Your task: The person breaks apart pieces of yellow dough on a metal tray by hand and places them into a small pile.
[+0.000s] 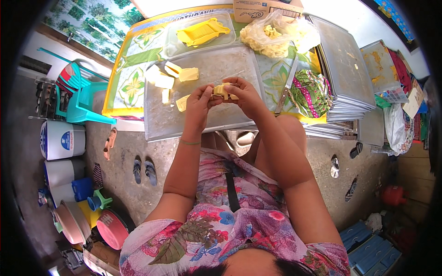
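Note:
Over the near half of a grey metal tray (pixel 225 62), my left hand (pixel 199 102) and my right hand (pixel 248 97) come together. Between their fingertips they grip a small pale-yellow piece (pixel 221 90) with a notched outline; what it is made of I cannot tell. Both hands are closed on it, and the fingers hide part of it. To the left of my hands, several smooth pale-yellow blocks (pixel 163 81) lie on the tray, some leaning on one another. One block (pixel 182 103) rests close beside my left wrist.
At the back, a clear plastic container (pixel 171 45) holds a yellow ridged plastic thing (pixel 202 32). Right of the tray are a plastic bag of yellow pieces (pixel 262 43), a long knife (pixel 290 79) and a green patterned cloth (pixel 306 94). Stacked metal trays (pixel 343 60) stand at far right.

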Tool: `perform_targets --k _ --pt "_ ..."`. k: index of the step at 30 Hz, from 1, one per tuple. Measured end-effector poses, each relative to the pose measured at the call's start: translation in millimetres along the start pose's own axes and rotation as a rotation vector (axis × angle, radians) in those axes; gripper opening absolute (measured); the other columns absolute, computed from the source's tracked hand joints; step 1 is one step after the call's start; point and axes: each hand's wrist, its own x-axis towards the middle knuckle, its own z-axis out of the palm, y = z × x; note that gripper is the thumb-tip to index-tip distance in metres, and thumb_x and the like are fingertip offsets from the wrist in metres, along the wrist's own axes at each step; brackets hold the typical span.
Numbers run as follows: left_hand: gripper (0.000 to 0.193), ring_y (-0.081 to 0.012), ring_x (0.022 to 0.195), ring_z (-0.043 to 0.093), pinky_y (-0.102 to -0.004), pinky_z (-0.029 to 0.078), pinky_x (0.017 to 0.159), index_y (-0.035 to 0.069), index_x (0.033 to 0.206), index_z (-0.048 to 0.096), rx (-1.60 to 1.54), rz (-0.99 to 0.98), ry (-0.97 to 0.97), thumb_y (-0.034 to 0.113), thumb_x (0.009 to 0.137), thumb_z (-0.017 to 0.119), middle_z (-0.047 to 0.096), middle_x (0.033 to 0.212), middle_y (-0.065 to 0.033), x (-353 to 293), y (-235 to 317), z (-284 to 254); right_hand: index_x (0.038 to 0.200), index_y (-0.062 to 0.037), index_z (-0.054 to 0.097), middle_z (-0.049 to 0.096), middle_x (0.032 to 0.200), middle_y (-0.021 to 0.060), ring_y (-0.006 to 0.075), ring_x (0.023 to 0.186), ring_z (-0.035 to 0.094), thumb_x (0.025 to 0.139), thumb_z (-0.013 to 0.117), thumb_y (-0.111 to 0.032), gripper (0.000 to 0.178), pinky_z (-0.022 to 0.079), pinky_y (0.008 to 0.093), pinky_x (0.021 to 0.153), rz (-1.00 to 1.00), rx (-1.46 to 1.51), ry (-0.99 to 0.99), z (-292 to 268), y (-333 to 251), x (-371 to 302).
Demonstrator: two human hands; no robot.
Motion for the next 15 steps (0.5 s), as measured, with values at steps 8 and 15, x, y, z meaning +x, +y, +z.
perform_targets --k 8,15 --pt "0.029 -0.0158 0.079 0.06 -0.0267 0.052 0.071 -0.003 0.107 0.053 0.143 -0.024 -0.089 0.014 0.085 0.059 0.06 0.092 -0.0092 11.7 -1.3 1.8 0.106 -0.0012 0.051 0.056 0.094 0.009 0.0158 0.083 0.058 0.076 0.07 -0.02 0.04 0.051 0.0281 0.07 -0.005 -0.021 0.045 -3.0 3.4 2.8" --pt "0.026 -0.0162 0.079 0.061 -0.0265 0.051 0.07 -0.003 0.106 0.053 0.028 -0.013 -0.124 0.011 0.083 0.058 0.061 0.092 -0.01 9.1 -1.2 6.6 0.106 -0.0003 0.051 0.055 0.092 0.007 0.0134 0.08 0.056 0.072 0.073 -0.015 0.043 0.049 0.027 0.07 -0.109 -0.087 -0.018 -4.5 -0.7 1.5"
